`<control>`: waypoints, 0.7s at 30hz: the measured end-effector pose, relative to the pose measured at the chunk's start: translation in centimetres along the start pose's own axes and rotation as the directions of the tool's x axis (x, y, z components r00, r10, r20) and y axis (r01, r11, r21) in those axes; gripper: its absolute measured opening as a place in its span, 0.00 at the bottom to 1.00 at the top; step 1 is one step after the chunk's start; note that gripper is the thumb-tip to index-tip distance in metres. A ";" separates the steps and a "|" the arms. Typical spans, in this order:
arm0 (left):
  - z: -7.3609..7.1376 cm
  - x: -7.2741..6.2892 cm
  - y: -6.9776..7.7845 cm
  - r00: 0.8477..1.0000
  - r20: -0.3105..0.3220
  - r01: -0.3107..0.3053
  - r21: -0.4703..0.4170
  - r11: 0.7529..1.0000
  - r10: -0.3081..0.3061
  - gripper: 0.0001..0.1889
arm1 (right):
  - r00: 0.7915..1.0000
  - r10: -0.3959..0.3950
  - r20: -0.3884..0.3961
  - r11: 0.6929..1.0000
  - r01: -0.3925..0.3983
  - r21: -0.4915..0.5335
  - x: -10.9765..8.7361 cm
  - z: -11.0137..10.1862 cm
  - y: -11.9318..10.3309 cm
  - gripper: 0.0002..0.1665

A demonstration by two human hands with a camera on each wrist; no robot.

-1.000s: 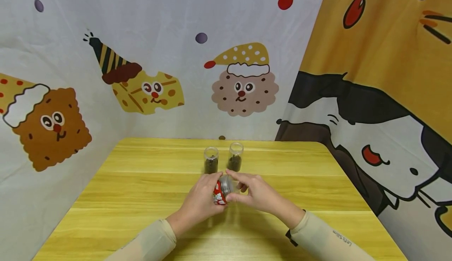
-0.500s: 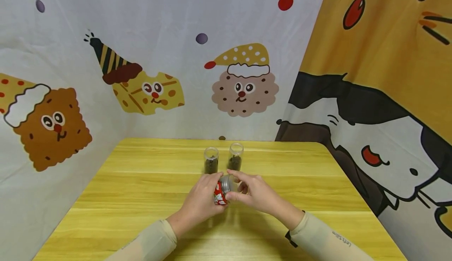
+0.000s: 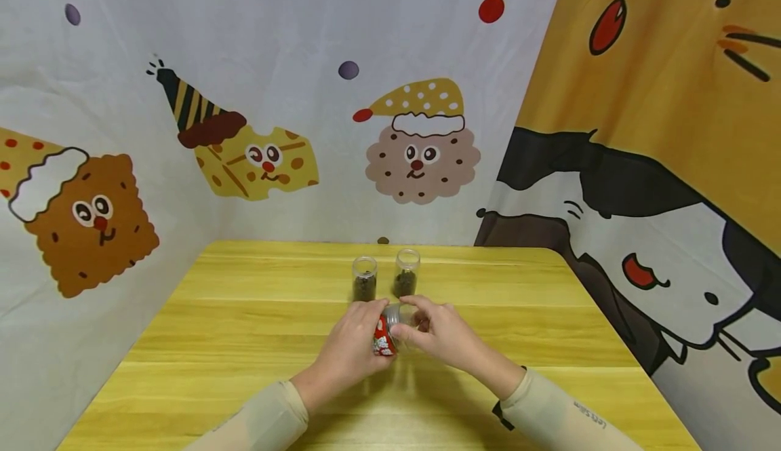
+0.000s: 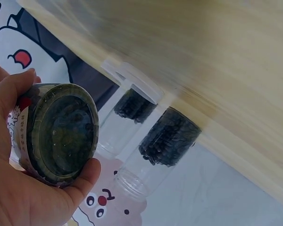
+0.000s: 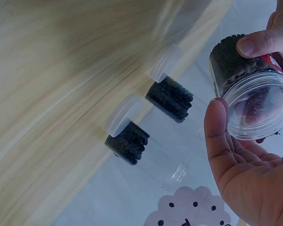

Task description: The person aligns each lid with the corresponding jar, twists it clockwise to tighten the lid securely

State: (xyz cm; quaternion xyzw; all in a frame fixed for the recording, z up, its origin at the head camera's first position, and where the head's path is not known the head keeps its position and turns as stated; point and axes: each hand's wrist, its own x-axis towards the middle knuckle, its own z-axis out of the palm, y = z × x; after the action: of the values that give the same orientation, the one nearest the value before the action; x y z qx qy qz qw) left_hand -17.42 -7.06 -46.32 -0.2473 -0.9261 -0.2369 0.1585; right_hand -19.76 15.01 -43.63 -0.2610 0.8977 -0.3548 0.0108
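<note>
My left hand grips a clear jar with a red printed label, tilted on its side with its mouth to the right. Dark seed-like grains show through its wall, and its round base fills much of the left wrist view. My right hand curls its thumb and fingers about the jar's mouth end. In the right wrist view, one fingertip sits at the ridged clear ring at that end. Part of the right hand's grasp is hidden behind the jar.
Two slim clear jars, uncapped and partly filled with dark grains, stand behind the hands. Two translucent lids lie near their bases. The wooden table reaches back to a cartoon-printed cloth.
The labelled jar has shifted slightly to the right, with my left hand following. My right index fingertip has drifted a little to the right along its mouth end. The two slim jars stay put.
</note>
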 end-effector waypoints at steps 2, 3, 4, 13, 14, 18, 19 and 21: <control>0.0 0.0 0.0 1.000 0.005 0.000 0.000 1.000 0.000 0.51 | 1.000 0.004 0.000 1.000 -0.004 -0.003 0.0 0.0 0.0 0.41; 0.0 0.0 0.0 1.000 0.006 0.000 0.002 1.000 0.000 0.52 | 1.000 0.007 0.000 1.000 -0.007 -0.006 0.0 0.0 -0.1 0.41; 0.0 0.0 0.0 1.000 0.007 0.001 0.003 1.000 -0.001 0.52 | 1.000 0.010 0.001 1.000 -0.010 -0.008 0.0 0.0 -0.1 0.40; 0.0 0.0 0.1 0.999 -0.011 -0.034 0.035 0.999 0.034 0.52 | 0.989 0.147 0.024 0.989 -0.147 0.031 0.3 0.2 -0.3 0.41; 0.0 0.0 0.1 0.999 -0.013 -0.041 0.042 0.998 0.042 0.52 | 0.986 0.165 0.027 0.985 -0.166 0.043 0.3 0.2 -0.3 0.41; 0.1 0.0 0.1 0.998 -0.018 -0.054 0.061 0.997 0.055 0.52 | 0.982 0.187 0.033 0.980 -0.189 0.067 0.3 0.4 -0.3 0.40; 0.1 0.0 0.2 0.998 -0.019 -0.053 0.059 0.997 0.054 0.52 | 0.982 0.186 0.032 0.980 -0.188 0.069 0.3 0.4 -0.3 0.40; 0.1 0.0 0.2 0.999 -0.019 -0.046 0.056 0.997 0.047 0.52 | 0.983 0.183 0.033 0.980 -0.185 0.076 0.3 0.4 -0.4 0.39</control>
State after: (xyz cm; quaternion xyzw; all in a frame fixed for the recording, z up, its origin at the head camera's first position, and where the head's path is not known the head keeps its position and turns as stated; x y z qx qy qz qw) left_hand -17.30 -6.88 -46.31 -0.2620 -0.9245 -0.2099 0.1803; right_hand -19.74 14.39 -43.65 -0.1808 0.9032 -0.3838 0.0652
